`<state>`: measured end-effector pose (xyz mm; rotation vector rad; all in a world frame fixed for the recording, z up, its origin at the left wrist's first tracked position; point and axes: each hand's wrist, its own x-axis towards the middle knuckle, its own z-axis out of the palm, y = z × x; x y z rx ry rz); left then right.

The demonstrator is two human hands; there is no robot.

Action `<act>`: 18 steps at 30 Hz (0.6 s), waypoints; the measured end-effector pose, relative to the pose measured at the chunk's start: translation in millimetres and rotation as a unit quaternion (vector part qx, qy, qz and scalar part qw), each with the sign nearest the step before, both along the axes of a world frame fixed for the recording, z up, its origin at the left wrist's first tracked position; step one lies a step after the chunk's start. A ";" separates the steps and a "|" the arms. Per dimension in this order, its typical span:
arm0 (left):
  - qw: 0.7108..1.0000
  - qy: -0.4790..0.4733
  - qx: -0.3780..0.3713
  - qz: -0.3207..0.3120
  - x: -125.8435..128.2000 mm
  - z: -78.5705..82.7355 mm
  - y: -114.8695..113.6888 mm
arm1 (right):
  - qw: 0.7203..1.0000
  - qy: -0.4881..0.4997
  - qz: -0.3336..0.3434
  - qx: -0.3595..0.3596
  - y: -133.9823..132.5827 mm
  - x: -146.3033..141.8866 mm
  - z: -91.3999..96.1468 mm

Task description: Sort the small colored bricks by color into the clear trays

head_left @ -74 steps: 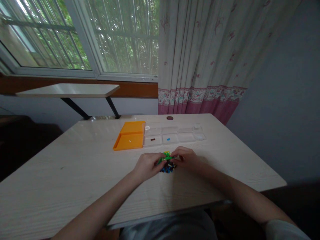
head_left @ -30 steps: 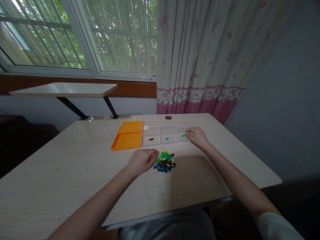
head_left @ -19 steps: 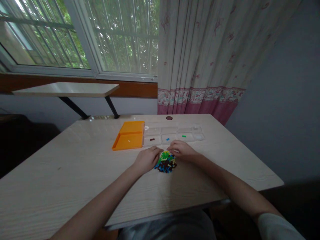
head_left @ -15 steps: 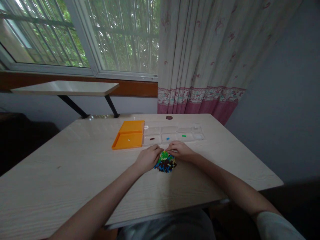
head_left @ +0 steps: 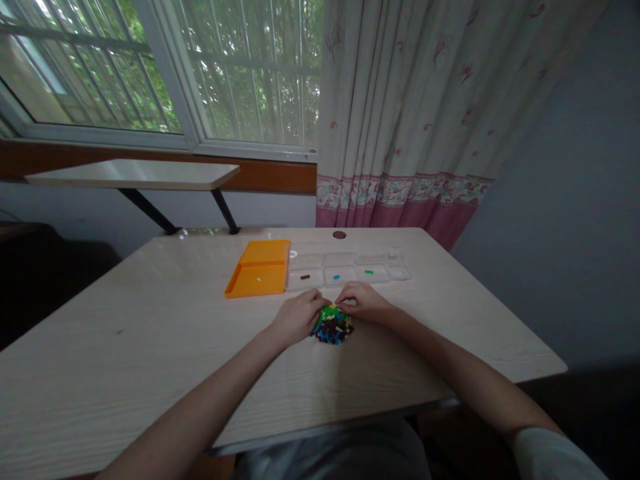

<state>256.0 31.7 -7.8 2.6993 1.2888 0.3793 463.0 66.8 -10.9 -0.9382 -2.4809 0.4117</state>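
A small heap of tiny coloured pieces (head_left: 333,329), brown, blue, green and yellow, lies on the table in front of me. They look like little building bricks or beads; they are too small to tell. My left hand (head_left: 299,315) rests at the heap's left side, its fingers bent together at the top edge. At the far right edge, my right hand (head_left: 361,302) has thumb and forefinger pinched close to a yellow spot. Whatever either hand's fingertips hold is hidden or too small to name.
Beyond the hands stands a clear compartment tray (head_left: 345,268) with a brown, a blue and a green piece in separate compartments. Left of it lies an open orange case (head_left: 257,279) holding a small white piece. A raised shelf (head_left: 135,172) is at the back left.
My right hand's fingertips have shifted slightly at the top of the heap. The left hand stays at the heap's left side, and the view has moved very little.
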 end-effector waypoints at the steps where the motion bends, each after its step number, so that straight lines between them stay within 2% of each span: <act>1: 1.000 0.002 -0.003 -0.001 0.2 0.3 0.1 | 1.000 -0.009 -0.001 0.001 -0.6 -0.2 0.2; 5: 1.000 0.004 -0.016 -0.012 0.1 1.7 -0.2 | 0.999 -0.031 -0.008 0.025 -4.7 -1.5 0.3; 9: 0.999 -0.012 -0.024 -0.018 0.3 2.5 -1.1 | 0.999 -0.002 -0.027 0.040 -8.0 -2.3 -0.9; 18: 0.996 -0.084 -0.037 0.013 2.5 -2.8 -1.0 | 0.991 0.095 -0.079 -0.042 -13.1 -6.8 -3.4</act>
